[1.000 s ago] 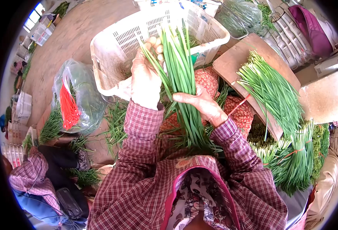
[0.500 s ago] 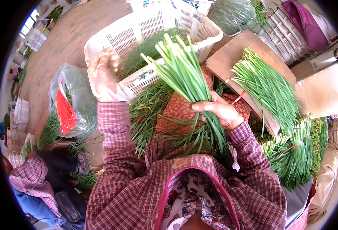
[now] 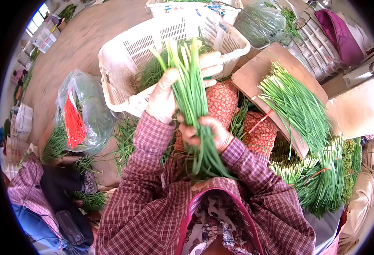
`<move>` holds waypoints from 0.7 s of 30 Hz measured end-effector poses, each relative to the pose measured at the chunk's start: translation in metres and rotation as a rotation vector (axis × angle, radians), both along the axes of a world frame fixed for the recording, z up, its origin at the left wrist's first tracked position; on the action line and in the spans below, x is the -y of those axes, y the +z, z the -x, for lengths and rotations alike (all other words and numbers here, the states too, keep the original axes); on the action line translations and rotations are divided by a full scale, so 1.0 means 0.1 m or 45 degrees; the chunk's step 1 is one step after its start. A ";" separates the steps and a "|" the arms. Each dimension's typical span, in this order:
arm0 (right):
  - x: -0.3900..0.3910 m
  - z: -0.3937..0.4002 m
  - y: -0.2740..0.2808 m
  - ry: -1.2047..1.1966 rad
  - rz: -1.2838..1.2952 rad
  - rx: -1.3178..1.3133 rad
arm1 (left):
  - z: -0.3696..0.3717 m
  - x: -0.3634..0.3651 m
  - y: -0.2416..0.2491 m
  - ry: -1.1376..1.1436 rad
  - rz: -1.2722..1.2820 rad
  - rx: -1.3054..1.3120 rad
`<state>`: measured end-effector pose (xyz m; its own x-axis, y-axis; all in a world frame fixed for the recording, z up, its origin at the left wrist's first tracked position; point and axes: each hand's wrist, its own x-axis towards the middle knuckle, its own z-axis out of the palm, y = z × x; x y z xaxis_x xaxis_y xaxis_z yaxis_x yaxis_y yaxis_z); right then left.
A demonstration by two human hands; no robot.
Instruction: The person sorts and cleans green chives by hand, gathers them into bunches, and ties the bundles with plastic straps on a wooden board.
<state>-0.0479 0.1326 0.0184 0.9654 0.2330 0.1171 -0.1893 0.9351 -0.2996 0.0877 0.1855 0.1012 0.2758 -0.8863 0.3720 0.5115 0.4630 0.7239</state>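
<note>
A loose bunch of garlic chives point(image 3: 190, 85), pale ends pointing up and away, stands over my lap. My right hand point(image 3: 210, 132) is closed around its lower part, with the leaves hanging toward my chest. Behind the upper stalks lies my left hand point(image 3: 163, 95), its thumb on the near-left side and its fingers stretched out and spread past the right edge. The stalks rest against that palm, which is mostly hidden. Beyond both hands is a white plastic basket point(image 3: 129, 49) with loose green leaves in it.
At right, a pile of chives point(image 3: 295, 102) lies on a tilted board point(image 3: 276, 53), above tied bundles point(image 3: 323, 174). Red ties point(image 3: 74, 123) hang on a clear plastic bag point(image 3: 95, 114) at left. Another person's dark-clothed leg point(image 3: 61, 191) shows lower left.
My left hand has moved right and nearer, from beside the basket to behind the stalks. The chives and my right hand have shifted left, and the bunch is more upright.
</note>
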 end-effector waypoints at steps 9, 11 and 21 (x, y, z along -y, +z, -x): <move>0.68 0.44 0.64 -0.419 1.801 -0.084 | 0.14 -0.22 -0.20 0.020 -0.426 -0.083; 0.80 0.34 0.98 -0.910 1.986 0.052 | 0.20 -0.17 -0.15 -0.083 -0.399 -0.014; 0.55 -0.23 1.23 -0.778 2.604 0.395 | 0.31 -0.23 -0.28 -0.184 -0.520 0.033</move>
<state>-0.0246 0.0780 0.1417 0.9533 -0.0447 0.2988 0.1700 -0.7384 -0.6526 0.0563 0.2089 0.0727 0.1332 -0.9910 -0.0122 0.5294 0.0607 0.8462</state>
